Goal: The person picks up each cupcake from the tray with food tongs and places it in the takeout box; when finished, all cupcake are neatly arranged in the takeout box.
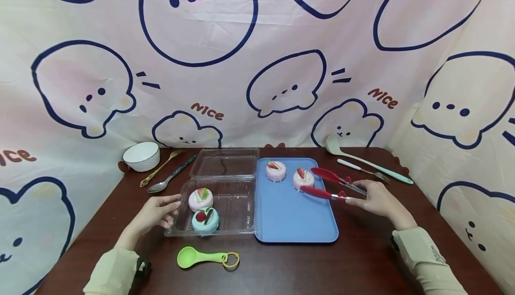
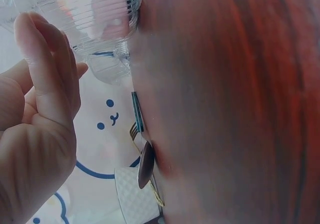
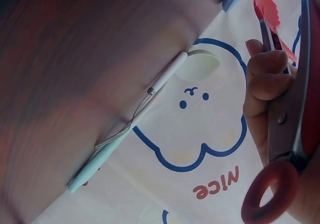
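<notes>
In the head view my right hand (image 1: 372,196) holds a pair of red-tipped tongs (image 1: 322,193). The tongs are spread, one tip on either side of a pink strawberry cake (image 1: 302,180) on the blue tray (image 1: 293,223). A second pink cake (image 1: 276,170) sits farther back on that tray. My left hand (image 1: 154,214) is at the left rim of the clear plastic container (image 1: 237,205), its fingers loosely bent. Inside this container are a pink cake (image 1: 200,200) and a light blue cake (image 1: 205,220). The left wrist view shows the fingertips beside the clear wall.
A green measuring spoon (image 1: 201,256) lies in front of the container. A white bowl (image 1: 141,156), gold fork (image 1: 161,168) and dark-handled spoon (image 1: 172,174) are at the back left. A ladle (image 1: 370,160) and white-handled fork (image 1: 362,169) lie back right.
</notes>
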The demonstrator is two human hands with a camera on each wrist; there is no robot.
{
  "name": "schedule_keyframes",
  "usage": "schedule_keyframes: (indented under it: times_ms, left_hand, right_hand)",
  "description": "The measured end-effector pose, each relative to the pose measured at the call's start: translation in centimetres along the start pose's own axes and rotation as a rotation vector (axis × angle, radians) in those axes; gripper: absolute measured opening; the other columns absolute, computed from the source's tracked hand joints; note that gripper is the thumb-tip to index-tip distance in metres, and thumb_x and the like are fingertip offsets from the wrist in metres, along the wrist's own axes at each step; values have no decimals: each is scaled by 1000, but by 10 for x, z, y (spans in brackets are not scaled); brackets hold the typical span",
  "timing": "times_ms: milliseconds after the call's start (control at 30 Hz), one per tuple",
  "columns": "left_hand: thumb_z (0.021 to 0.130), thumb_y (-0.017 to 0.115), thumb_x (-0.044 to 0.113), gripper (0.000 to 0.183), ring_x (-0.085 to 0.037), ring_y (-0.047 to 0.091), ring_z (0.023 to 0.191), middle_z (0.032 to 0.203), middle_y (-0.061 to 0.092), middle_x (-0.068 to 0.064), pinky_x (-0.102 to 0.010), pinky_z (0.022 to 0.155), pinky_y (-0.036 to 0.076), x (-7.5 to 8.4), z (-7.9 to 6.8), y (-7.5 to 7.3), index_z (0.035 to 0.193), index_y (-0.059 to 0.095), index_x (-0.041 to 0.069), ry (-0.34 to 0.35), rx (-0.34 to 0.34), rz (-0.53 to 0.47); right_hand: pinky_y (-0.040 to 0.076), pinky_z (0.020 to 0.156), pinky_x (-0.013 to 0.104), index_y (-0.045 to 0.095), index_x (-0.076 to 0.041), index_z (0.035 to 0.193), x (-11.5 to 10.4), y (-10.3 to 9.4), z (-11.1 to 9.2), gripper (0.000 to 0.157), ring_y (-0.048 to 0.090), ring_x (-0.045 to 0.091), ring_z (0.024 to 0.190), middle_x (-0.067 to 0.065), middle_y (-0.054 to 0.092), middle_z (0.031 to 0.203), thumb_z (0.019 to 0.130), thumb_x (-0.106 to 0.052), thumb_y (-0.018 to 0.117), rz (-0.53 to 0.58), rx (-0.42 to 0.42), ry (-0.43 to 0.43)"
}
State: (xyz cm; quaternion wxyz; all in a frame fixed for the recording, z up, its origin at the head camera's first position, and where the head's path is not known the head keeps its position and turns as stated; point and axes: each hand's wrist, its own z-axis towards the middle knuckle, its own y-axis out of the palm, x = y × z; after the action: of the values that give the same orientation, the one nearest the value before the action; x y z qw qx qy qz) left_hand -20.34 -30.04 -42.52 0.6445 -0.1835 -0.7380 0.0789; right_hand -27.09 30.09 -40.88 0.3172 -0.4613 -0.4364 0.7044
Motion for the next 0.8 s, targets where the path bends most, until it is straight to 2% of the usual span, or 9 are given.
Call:
schedule_keyframes:
  times_ms: [100,300,600,800]
  left_hand:
    - [93,52,19,51,-13,55,51,81,58,-16,-31,51,52,0,-1,0,132,37,-11,0,0,-1]
    - [94,51,17,50,-13,55,51,81,58,-16,-30,50,52,1,-2,0,132,36,-11,8,0,-1]
    - [94,50,17,50,-13,55,50,81,58,-18,-31,51,52,1,-2,1,132,36,-11,13,-5,2]
    - [94,50,17,50,-13,55,50,80,58,-16,-31,50,52,2,-2,1,132,36,-11,9,-3,2]
  right_hand:
    - [46,63,37,56,7,112,0,1,1,70,53,25,77,16,61,97,71,-48,72,2,-11,-7]
    - [42,60,32,57,7,110,1,3,2,69,52,23,75,15,62,94,71,-48,72,27,-14,-17]
    - [39,56,29,58,6,111,2,7,3,67,52,23,72,13,62,91,73,-47,71,31,-33,-2]
    - [42,61,30,58,6,110,2,7,4,66,52,20,75,12,62,93,73,-47,71,13,-31,-5]
